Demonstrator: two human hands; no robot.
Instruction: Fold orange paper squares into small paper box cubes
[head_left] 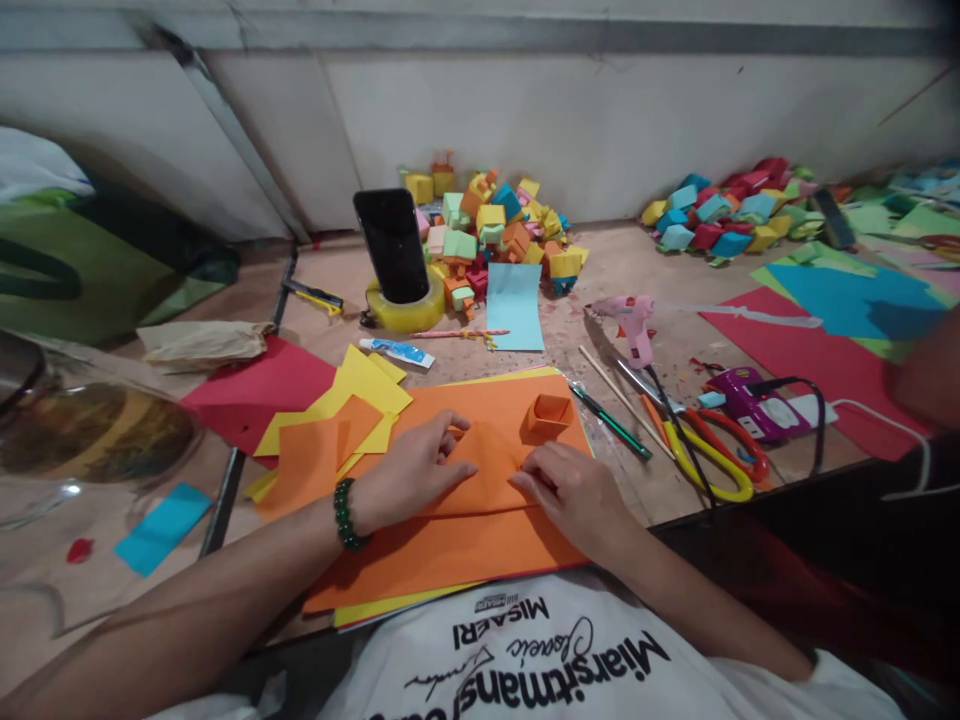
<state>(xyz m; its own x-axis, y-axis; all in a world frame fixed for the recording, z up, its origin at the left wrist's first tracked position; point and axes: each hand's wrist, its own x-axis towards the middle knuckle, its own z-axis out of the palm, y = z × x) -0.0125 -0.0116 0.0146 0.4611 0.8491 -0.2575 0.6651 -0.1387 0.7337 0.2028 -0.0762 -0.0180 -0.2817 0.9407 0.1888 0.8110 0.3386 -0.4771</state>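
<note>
An orange paper piece [491, 470], partly folded, lies on a stack of large orange sheets [450, 555] in front of me. My left hand [412, 470], with a green bead bracelet on its wrist, presses on the piece's left side. On the right side my right hand [574, 490] pinches and presses its edge. A small folded orange paper box [549, 413] stands just beyond my right hand.
Loose yellow and orange squares [337, 420] lie to the left. A phone [391, 245] stands in a tape roll. Piles of coloured paper boxes [495, 235] sit at the back. A pink glue gun [630, 325], scissors [716, 450] and a glue tube [396, 351] lie to the right and behind.
</note>
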